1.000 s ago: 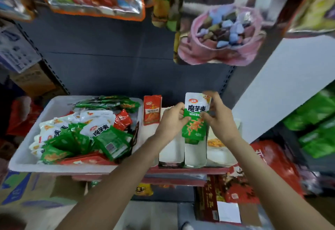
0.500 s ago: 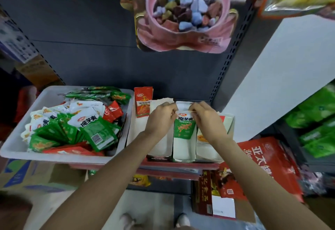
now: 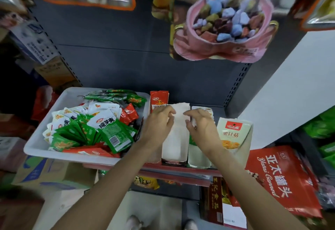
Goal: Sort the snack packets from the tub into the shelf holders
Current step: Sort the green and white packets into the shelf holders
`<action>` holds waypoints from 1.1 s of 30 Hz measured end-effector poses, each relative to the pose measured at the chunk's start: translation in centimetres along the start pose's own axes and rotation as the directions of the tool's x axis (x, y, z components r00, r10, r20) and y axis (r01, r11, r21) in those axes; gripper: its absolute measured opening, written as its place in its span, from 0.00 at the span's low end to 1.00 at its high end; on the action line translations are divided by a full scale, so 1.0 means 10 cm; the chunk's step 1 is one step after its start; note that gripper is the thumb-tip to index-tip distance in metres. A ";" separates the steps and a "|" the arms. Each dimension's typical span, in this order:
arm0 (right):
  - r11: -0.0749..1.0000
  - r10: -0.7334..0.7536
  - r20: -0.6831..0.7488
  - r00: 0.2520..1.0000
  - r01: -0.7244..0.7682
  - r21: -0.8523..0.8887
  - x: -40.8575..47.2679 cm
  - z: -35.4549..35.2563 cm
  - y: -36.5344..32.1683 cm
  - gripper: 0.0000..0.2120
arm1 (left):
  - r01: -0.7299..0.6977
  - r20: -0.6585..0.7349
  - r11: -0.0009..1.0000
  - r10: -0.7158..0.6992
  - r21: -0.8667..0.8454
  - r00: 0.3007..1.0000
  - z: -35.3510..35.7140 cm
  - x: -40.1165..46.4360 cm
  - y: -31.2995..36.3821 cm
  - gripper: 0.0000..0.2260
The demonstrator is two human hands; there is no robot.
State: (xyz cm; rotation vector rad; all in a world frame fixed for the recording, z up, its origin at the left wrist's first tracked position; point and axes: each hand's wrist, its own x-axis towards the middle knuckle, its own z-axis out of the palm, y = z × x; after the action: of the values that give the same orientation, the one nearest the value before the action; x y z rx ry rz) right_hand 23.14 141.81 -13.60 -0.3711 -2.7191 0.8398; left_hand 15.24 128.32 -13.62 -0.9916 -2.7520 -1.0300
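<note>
Head-worn wide-angle view, facing forward and down, close over shelf

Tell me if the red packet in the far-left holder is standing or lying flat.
Standing. The red packet rises upright out of its holder beside the white tub, top edge up, face toward the camera.

Even indoor light, soft focus, wide-angle bending, blurred edges

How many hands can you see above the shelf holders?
2: the left hand hovers beside the white holder; the right hand on its other side.
</note>
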 end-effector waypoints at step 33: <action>0.552 0.236 0.261 0.936 -0.350 0.757 0.37 0.97 -1.52 0.13 | 0.305 0.244 0.894 -0.231 -0.328 0.942 -1.36 -0.23 -1.41 0.25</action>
State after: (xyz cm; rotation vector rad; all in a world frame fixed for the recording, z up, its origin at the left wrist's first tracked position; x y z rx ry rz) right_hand 14.09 125.87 -11.80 -0.5744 -2.0612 2.1140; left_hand 6.46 110.77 -11.71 -0.7922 -2.9925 -1.6137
